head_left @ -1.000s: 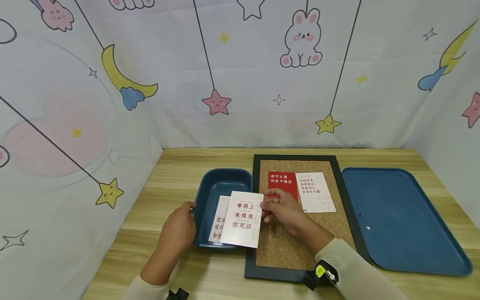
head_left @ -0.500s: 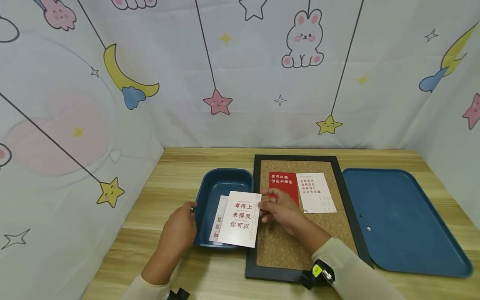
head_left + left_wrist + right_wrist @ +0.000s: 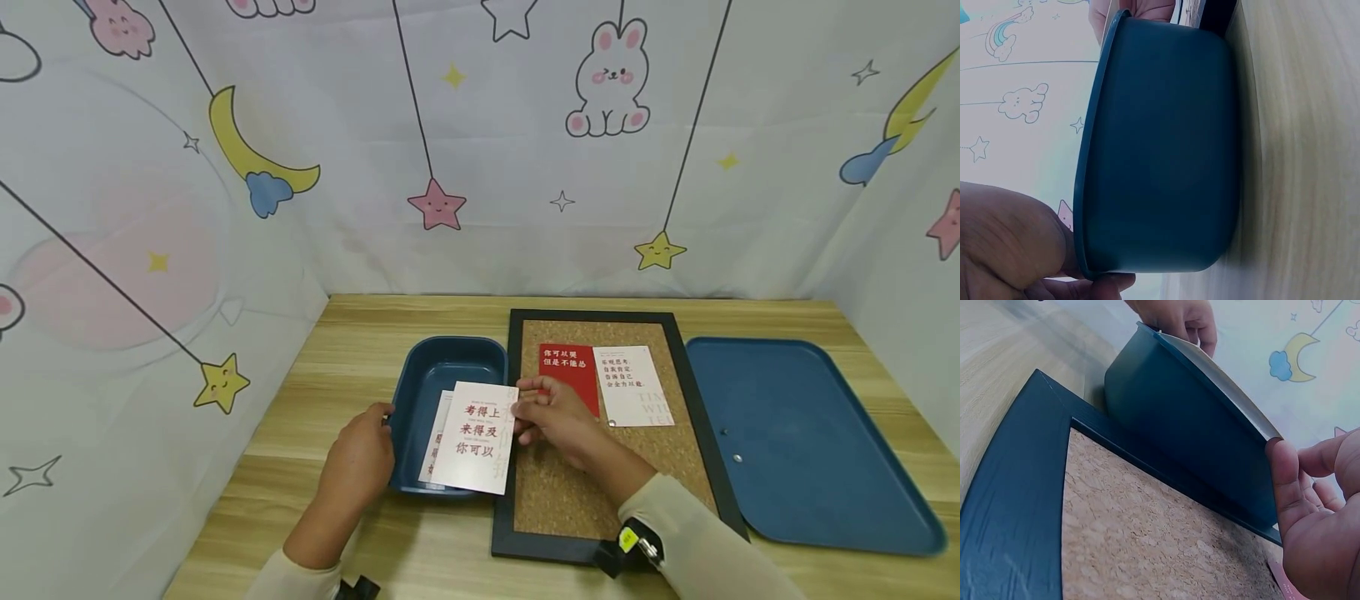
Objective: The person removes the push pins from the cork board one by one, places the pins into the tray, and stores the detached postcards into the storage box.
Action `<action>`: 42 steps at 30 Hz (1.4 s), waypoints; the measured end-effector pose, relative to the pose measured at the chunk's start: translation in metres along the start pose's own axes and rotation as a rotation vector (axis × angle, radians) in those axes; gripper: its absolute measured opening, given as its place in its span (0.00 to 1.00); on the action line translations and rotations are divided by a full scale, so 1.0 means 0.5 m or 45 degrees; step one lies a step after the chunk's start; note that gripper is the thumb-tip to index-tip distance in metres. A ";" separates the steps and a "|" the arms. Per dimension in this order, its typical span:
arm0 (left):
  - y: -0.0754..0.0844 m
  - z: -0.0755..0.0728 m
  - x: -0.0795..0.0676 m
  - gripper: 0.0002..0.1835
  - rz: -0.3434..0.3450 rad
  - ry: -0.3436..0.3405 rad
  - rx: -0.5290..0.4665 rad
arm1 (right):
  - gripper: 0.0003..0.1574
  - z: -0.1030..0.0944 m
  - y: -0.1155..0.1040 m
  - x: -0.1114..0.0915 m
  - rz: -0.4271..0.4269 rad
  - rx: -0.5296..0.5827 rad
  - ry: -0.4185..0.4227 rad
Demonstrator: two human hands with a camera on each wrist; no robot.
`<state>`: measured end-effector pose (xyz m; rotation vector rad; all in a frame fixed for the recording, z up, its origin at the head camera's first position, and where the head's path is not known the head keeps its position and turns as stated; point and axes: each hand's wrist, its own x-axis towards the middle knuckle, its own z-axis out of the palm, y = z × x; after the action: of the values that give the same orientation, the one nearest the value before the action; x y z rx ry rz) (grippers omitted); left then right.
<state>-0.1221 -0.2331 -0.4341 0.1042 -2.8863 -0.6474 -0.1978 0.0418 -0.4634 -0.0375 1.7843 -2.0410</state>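
Observation:
My left hand (image 3: pixel 356 458) grips the left rim of a deep blue plastic bin (image 3: pixel 411 417); in the left wrist view its fingers hold the edge of the bin (image 3: pixel 1160 150). A white postcard (image 3: pixel 474 437) with red Chinese characters lies over the bin's right side. My right hand (image 3: pixel 558 421) pinches that postcard's right edge between thumb and fingers, as the right wrist view also shows. Another white postcard (image 3: pixel 435 458) is partly covered beneath it, inside the bin.
A black-framed corkboard (image 3: pixel 570 492) stands against the bin's right side. On it are a red postcard (image 3: pixel 568 360) and a white postcard (image 3: pixel 632 379), with a small silver pin (image 3: pixel 612 423) near the latter's lower corner. Farther right, a flat blue tray (image 3: pixel 810 417) holds small pins.
My right hand has shifted slightly left with the postcard, which now covers more of the postcard underneath. My left hand keeps its grip on the bin.

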 end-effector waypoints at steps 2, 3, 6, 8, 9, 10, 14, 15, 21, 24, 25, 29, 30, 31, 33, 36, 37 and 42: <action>0.000 0.001 0.000 0.14 0.005 0.005 0.000 | 0.28 0.002 0.000 0.001 0.006 -0.003 0.002; -0.001 0.001 0.000 0.14 0.007 0.008 -0.001 | 0.28 0.002 0.000 0.001 0.008 -0.003 0.004; -0.001 0.002 0.000 0.14 0.012 0.012 -0.004 | 0.28 0.004 -0.001 0.001 0.011 -0.003 0.008; -0.001 0.002 0.000 0.14 0.014 0.011 -0.006 | 0.28 0.005 -0.002 0.002 0.010 -0.004 0.012; -0.002 0.002 0.000 0.14 0.013 0.010 -0.007 | 0.28 0.005 -0.002 0.002 0.011 -0.002 0.014; -0.002 0.002 0.000 0.14 0.012 0.009 -0.007 | 0.28 0.006 -0.001 0.003 0.012 0.001 0.014; -0.001 0.002 0.000 0.14 0.004 0.002 -0.007 | 0.28 0.007 -0.001 0.005 0.009 0.004 0.019; -0.001 0.001 0.000 0.14 0.002 0.001 -0.007 | 0.28 0.007 -0.001 0.005 0.014 0.004 0.024; 0.000 0.001 -0.001 0.14 -0.005 -0.004 -0.004 | 0.28 0.005 -0.002 0.006 0.012 -0.001 0.007; -0.001 0.002 -0.001 0.15 -0.009 -0.004 -0.002 | 0.28 0.004 -0.001 0.007 0.016 0.006 -0.011; -0.001 0.002 -0.001 0.15 -0.011 -0.003 -0.003 | 0.28 0.004 -0.001 0.008 0.020 0.009 -0.017; -0.001 0.004 -0.001 0.15 -0.009 0.006 -0.003 | 0.29 0.003 -0.001 0.009 0.028 0.011 -0.031; -0.001 0.004 -0.001 0.15 -0.009 0.008 -0.002 | 0.29 0.003 -0.001 0.009 0.030 0.008 -0.032; -0.001 0.004 -0.001 0.15 -0.008 0.010 -0.002 | 0.29 0.004 -0.001 0.009 0.032 0.004 -0.032; -0.001 0.005 -0.001 0.15 -0.008 0.013 -0.001 | 0.29 0.005 -0.002 0.008 0.031 -0.003 -0.033; -0.001 0.005 -0.001 0.15 -0.010 0.016 -0.003 | 0.28 0.006 -0.002 0.008 0.034 -0.009 -0.032; -0.001 0.005 -0.001 0.15 -0.010 0.017 -0.003 | 0.28 0.006 -0.002 0.007 0.032 -0.009 -0.033; 0.000 0.003 -0.002 0.15 -0.013 0.014 -0.005 | 0.26 0.008 0.003 0.007 0.016 -0.030 -0.042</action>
<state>-0.1212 -0.2321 -0.4357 0.1216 -2.8758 -0.6526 -0.1993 0.0367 -0.4648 -0.0669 1.7842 -1.9993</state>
